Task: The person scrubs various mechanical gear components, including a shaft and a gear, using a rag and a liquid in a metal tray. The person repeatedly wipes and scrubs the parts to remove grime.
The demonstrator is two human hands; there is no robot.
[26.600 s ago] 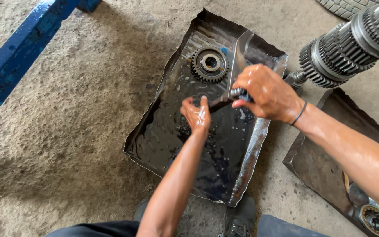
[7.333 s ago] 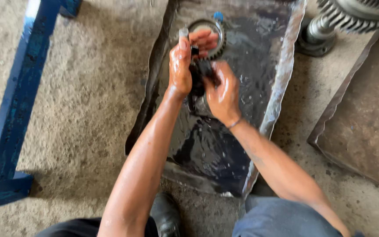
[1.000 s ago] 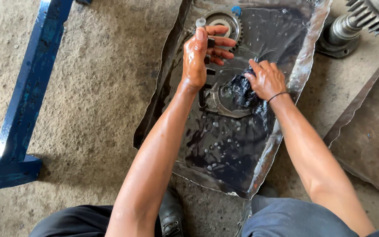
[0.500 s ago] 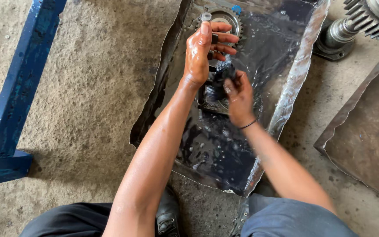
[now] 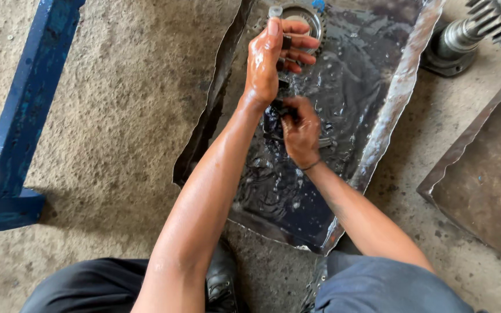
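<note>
My left hand, wet with dark oil, is raised over the far end of a dented sheet-metal tray filled with black oily liquid. Its fingers pinch a small dark metal part. Just beyond its fingertips a toothed gear lies in the tray. My right hand is lower, down in the liquid at the tray's middle, closed around a dark oily piece just below my left wrist. A thin metal ring shows under that hand, partly hidden.
A geared steel shaft stands on the concrete at the top right. A second rusty metal tray lies at the right. A blue steel frame runs along the left. My knees and a black shoe sit at the tray's near edge.
My right hand has stayed in the liquid near the ring, shifting slightly closer to my left wrist. My left hand remains raised near the gear with its small part.
</note>
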